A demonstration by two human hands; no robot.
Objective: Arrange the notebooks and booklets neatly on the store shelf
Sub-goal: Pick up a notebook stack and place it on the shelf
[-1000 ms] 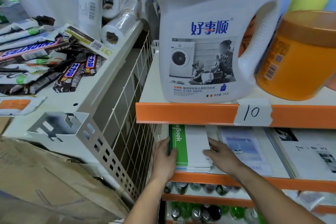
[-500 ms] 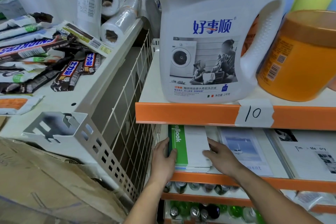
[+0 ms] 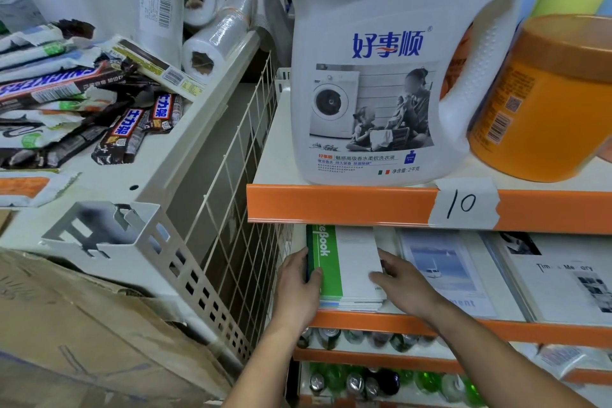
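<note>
A stack of notebooks (image 3: 354,262), the top one white with a green spine strip, lies at the left end of the orange-edged shelf (image 3: 364,320). My left hand (image 3: 296,288) grips the stack's left edge, thumb on the green strip. My right hand (image 3: 402,283) presses against the stack's right edge, thumb on the white cover. To the right lie a booklet with a blue sea picture (image 3: 443,270) and a white booklet with black-and-white photos (image 3: 563,278), flat on the same shelf.
The shelf above holds a white detergent jug (image 3: 381,76) and an orange jar (image 3: 543,103); a tag reads 10 (image 3: 463,204). A wire grid panel (image 3: 228,209) stands left. Candy bars (image 3: 82,103) and plastic rolls (image 3: 212,43) lie far left. Drink cans (image 3: 357,381) fill shelves below.
Both hands stay on the stack's two sides; they and the stack have hardly moved.
</note>
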